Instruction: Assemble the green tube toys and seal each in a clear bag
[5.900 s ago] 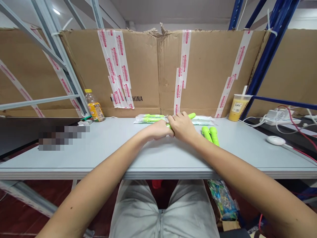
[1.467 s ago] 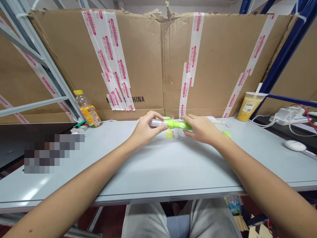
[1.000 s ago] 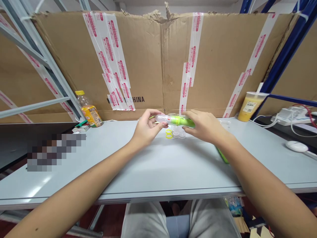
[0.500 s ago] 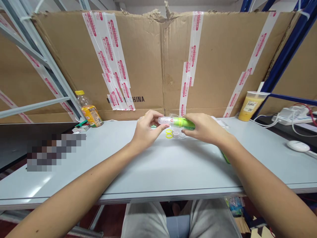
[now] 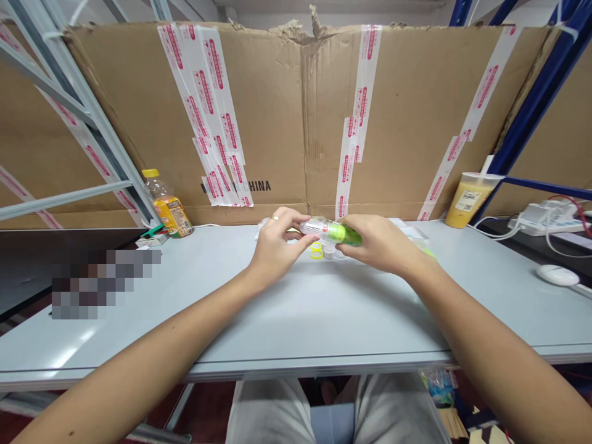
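- Right now I see the tube (image 5: pixel 337 232) held above the table (image 5: pixel 296 320), its clear tip toward nine o'clock.
- The left hand (image 5: pixel 278 248) is loosely curled, thumb and fingertips pinching that tip.
- I have the right hand (image 5: pixel 375 243) wrapped around the green end.
- Yellow rings (image 5: pixel 316 250) lie at seven o'clock from the tube, clear caps (image 5: pixel 328 251) at six.

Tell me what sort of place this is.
Probably a makeshift workbench in a workshop or storeroom: a grey tabletop backed by a taped cardboard panel, with rack-like metal framing at both sides, a grey post on the left and a blue post on the right.
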Available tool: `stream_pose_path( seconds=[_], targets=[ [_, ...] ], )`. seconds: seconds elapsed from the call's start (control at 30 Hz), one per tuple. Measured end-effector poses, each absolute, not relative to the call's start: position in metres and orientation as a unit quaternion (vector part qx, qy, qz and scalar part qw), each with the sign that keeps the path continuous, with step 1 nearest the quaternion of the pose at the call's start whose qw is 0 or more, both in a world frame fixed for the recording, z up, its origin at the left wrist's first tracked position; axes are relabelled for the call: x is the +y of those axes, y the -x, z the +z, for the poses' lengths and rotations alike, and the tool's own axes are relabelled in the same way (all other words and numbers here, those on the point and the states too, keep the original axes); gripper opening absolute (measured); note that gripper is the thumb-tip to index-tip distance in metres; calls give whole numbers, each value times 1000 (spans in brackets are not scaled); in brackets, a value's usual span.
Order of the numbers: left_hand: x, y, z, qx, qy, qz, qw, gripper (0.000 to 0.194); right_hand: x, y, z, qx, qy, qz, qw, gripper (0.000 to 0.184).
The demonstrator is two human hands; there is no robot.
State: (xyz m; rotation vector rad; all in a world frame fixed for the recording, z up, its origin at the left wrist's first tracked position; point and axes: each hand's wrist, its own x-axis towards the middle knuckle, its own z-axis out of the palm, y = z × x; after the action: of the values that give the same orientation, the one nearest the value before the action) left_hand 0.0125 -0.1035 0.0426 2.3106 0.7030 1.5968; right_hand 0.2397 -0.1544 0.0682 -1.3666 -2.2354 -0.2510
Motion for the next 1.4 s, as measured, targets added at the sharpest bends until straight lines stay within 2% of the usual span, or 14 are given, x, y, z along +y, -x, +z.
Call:
stream_pose_path(
  seconds=[0.17,0.27,0.4,0.53,0.77,0.9,1.03,1.2,1.3,1.4],
  targets=[
    [-111,-14,47,270,-801,533,36,32,-159,-236,70,-824,492,-70,272,16],
    [-113,-14,49,272,-792,546,28,35,-161,-234,73,-823,491,-37,283,14],
    [-116,-15,56,247,-797,550,33,30,-165,-226,76,-809,496,36,315,22],
    [-119,-17,65,225,-785,573,78,24,-167,-214,79,-771,496,138,375,31],
    [-110,-26,74,265,-774,560,129,17,-159,-212,72,-699,465,301,452,36],
    [-104,-37,80,282,-792,493,225,19,-150,-216,63,-659,444,371,481,39],
    [-95,-49,89,306,-823,430,211,18,-144,-217,59,-611,416,468,484,40],
    [-82,-63,98,314,-797,464,226,25,-140,-220,61,-509,372,577,519,33],
    [-82,-70,97,333,-729,514,306,29,-140,-221,62,-481,373,588,532,24],
    [-89,-70,91,353,-650,542,399,41,-142,-217,62,-450,356,601,557,16]
  ],
)
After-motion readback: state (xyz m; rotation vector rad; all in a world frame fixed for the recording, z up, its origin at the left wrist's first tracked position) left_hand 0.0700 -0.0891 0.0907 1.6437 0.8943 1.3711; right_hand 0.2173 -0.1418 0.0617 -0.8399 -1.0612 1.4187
